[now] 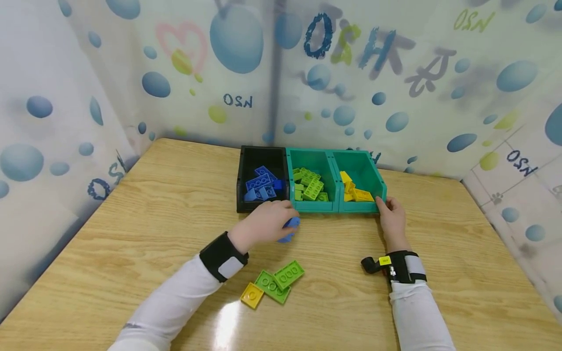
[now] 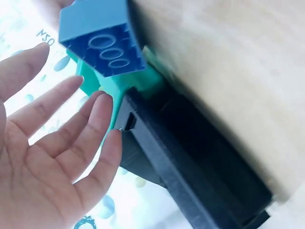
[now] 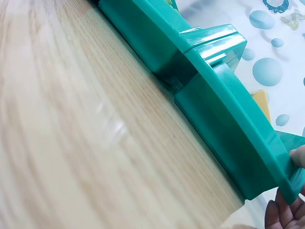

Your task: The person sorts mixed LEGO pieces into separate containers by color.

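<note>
My left hand (image 1: 268,222) is in front of the black bin (image 1: 239,192), right beside a blue building brick (image 1: 290,230) that it partly covers in the head view. In the left wrist view the fingers of that hand (image 2: 62,148) are spread and loosely bent, and the blue brick (image 2: 95,24) shows beyond the fingertips, its hollow underside visible. My right hand (image 1: 392,219) grips the front right corner of the right-hand teal bin (image 1: 360,207). Its thumb (image 3: 298,156) lies over the rim, with the fingers beneath on the outer side.
Blue bricks (image 1: 259,183) lie in the black bin, green bricks (image 1: 312,187) in the middle teal bin (image 1: 313,207), yellow bricks (image 1: 362,195) in the right one. Nearer me on the table (image 1: 333,302) are two green bricks (image 1: 290,274) and a yellow brick (image 1: 252,295). A patterned curtain (image 1: 189,117) hangs behind.
</note>
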Motion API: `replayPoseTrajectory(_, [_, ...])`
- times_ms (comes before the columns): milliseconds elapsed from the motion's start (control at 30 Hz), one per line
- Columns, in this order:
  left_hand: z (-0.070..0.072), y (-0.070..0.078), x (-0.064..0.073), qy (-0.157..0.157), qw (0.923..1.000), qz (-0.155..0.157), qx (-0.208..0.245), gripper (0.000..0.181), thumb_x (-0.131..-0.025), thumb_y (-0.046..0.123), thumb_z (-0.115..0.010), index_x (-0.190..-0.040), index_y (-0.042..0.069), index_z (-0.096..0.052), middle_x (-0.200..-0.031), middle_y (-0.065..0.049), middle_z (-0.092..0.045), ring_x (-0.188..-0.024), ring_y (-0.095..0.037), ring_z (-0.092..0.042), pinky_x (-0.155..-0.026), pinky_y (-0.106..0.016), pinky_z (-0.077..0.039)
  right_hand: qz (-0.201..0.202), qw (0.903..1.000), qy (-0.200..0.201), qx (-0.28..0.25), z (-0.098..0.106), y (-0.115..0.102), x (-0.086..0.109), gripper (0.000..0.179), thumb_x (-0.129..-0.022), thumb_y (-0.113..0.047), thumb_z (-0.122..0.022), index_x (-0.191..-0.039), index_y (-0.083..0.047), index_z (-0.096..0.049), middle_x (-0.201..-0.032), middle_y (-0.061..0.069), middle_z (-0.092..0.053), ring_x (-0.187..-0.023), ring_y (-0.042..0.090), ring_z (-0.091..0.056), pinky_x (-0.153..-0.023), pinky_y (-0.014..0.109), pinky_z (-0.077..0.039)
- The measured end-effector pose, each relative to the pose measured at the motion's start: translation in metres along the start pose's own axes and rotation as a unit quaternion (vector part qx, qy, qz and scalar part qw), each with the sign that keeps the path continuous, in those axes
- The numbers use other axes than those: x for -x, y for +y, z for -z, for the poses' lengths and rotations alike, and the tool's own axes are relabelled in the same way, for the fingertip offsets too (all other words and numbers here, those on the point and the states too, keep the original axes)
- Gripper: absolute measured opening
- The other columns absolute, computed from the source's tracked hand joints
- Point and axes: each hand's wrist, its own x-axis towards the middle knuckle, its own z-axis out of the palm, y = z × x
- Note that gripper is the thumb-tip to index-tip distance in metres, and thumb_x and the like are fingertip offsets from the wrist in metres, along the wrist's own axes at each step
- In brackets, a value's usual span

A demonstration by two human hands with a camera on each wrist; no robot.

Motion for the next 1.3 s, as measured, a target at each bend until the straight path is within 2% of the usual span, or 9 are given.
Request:
replayPoseTrajectory(200, [-0.008, -0.003, 0.004, -0.013, 0.9998, 0.012, -0.001, 0.034, -0.087, 0.026, -0.064, -0.117, 0.010, -0.064, -0.106, -0.007, -0.063, -0.093, -0.018, -0.061, -0.080, -0.033, -0.050, -0.001, 1.0000, 0.001, 0.001, -0.001, 0.000, 0.000, 0.046, -0.097, -0.035, -0.047, -0.120, 0.004, -0.052, -0.100, 0.003, -0.045, -0.092, 0.013, -0.038, -0.078, 0.022, -0.033])
replayPoseTrajectory(367, [-0.012, -0.004, 0.006, -0.011, 0.9998, 0.014, -0.009, 0.036, -0.087, 0.028, -0.065, -0.119, 0.011, -0.063, -0.106, -0.006, -0.063, -0.092, -0.017, -0.061, -0.078, -0.032, -0.049, -0.002, 1.0000, -0.001, -0.004, -0.001, 0.000, 0.000, 0.046, -0.097, -0.035, -0.047, -0.120, 0.004, -0.051, -0.099, 0.002, -0.044, -0.091, 0.012, -0.038, -0.078, 0.022, -0.033])
replayPoseTrajectory(533, [-0.014, -0.004, 0.008, -0.011, 0.9999, 0.005, -0.005, 0.037, -0.087, 0.027, -0.065, -0.119, 0.009, -0.063, -0.104, -0.007, -0.063, -0.089, -0.017, -0.060, -0.076, -0.031, -0.049, -0.002, 1.0000, -0.005, -0.004, 0.000, 0.000, 0.001, 0.047, -0.097, -0.037, -0.046, -0.121, 0.004, -0.050, -0.099, 0.002, -0.044, -0.092, 0.013, -0.037, -0.078, 0.023, -0.032])
replayPoseTrajectory(833, [-0.019, -0.002, 0.011, -0.014, 0.9999, -0.006, 0.003, 0.035, -0.088, 0.027, -0.064, -0.119, 0.011, -0.063, -0.112, -0.012, -0.059, -0.094, -0.019, -0.059, -0.080, -0.033, -0.050, -0.004, 0.9999, -0.007, 0.006, 0.001, -0.001, 0.002, 0.048, -0.097, -0.037, -0.045, -0.123, 0.003, -0.050, -0.102, 0.003, -0.044, -0.093, 0.014, -0.037, -0.080, 0.023, -0.033])
replayPoseTrajectory(1067, [-0.020, 0.000, 0.011, -0.057, 0.9982, 0.007, 0.016, 0.042, -0.088, 0.028, -0.063, -0.127, 0.013, -0.057, -0.123, -0.015, -0.055, -0.107, -0.024, -0.058, -0.088, -0.037, -0.048, -0.007, 1.0000, -0.005, 0.003, 0.002, 0.001, 0.001, 0.049, -0.097, -0.039, -0.045, -0.123, 0.002, -0.050, -0.102, 0.002, -0.045, -0.094, 0.013, -0.037, -0.080, 0.023, -0.033])
replayPoseTrajectory(1167, [-0.021, -0.001, 0.011, -0.059, 0.9982, 0.003, 0.008, 0.041, -0.088, 0.026, -0.064, -0.125, 0.013, -0.056, -0.119, -0.013, -0.057, -0.103, -0.022, -0.059, -0.086, -0.035, -0.049, -0.008, 1.0000, -0.006, 0.000, 0.001, 0.000, 0.001, 0.049, -0.097, -0.039, -0.045, -0.123, 0.002, -0.050, -0.103, 0.002, -0.045, -0.094, 0.013, -0.037, -0.080, 0.023, -0.033])
replayPoseTrajectory(1300, [-0.022, -0.001, 0.012, -0.049, 0.9987, -0.003, 0.015, 0.032, -0.087, 0.019, -0.064, -0.117, 0.012, -0.054, -0.106, -0.010, -0.058, -0.088, -0.019, -0.059, -0.075, -0.031, -0.050, -0.008, 1.0000, -0.005, 0.000, 0.001, 0.000, 0.001, 0.049, -0.097, -0.038, -0.046, -0.123, 0.002, -0.050, -0.102, 0.002, -0.045, -0.093, 0.013, -0.038, -0.080, 0.023, -0.033])
